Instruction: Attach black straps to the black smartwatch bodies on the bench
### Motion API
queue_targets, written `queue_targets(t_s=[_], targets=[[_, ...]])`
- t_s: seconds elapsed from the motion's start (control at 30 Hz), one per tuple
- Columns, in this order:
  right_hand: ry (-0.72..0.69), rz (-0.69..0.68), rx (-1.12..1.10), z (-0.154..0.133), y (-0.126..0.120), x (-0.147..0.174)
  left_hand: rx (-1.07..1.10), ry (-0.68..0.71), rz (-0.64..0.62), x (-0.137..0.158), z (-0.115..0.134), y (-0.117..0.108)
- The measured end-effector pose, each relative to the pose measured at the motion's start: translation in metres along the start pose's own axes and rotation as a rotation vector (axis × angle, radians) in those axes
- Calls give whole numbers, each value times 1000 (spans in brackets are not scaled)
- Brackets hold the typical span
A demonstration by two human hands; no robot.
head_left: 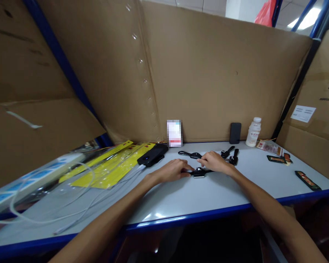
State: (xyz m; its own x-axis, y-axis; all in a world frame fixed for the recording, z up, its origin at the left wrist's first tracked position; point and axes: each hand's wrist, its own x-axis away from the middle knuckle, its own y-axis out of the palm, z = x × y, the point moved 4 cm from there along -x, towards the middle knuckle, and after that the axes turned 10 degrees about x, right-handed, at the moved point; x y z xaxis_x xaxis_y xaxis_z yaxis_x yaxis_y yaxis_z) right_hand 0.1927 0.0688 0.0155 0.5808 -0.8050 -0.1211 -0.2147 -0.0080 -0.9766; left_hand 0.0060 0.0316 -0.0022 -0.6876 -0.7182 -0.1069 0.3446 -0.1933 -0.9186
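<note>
A black spokeshave [199,171] with a pale metal blade edge lies on the table between my hands. My left hand [176,171] has its fingers closed around the left handle. My right hand [214,162] is curled over the right handle, with the thumb and index finger near the body of the tool; its grip is partly hidden. Just behind lies a second black spokeshave [190,154], its right end covered by my right hand. To the right of that hand are more black tool parts [234,157], which look like handled spokeshave pieces.
Yellow packaging [112,168], a black power bank [151,155] with white cables and a power strip [35,179] occupy the left. A lit phone screen [174,133], a dark phone [235,133] and a bottle [253,132] stand at the back. Dark green packets [307,180] lie right.
</note>
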Motion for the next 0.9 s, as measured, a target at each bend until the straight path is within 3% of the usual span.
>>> queue_targets(t_s=[0.13, 0.3, 0.47, 0.63, 0.77, 0.9], targets=[[-14, 8, 38, -5, -2, 4, -4, -1, -2, 0, 3, 0], [-156, -44, -77, -16, 1, 4, -29, -27, -11, 0, 3, 0], [-52, 46, 35, -9, -2, 3, 5, -15, -2, 1, 1, 1], [-159, -23, -75, -11, 0, 2, -11, -18, -9, 0, -1, 2], [-77, 41, 37, -10, -3, 4, -5, -11, -5, 0, 0, 1], [-154, -45, -31, -14, 0, 5, -19, -11, -5, 0, 2, 0]])
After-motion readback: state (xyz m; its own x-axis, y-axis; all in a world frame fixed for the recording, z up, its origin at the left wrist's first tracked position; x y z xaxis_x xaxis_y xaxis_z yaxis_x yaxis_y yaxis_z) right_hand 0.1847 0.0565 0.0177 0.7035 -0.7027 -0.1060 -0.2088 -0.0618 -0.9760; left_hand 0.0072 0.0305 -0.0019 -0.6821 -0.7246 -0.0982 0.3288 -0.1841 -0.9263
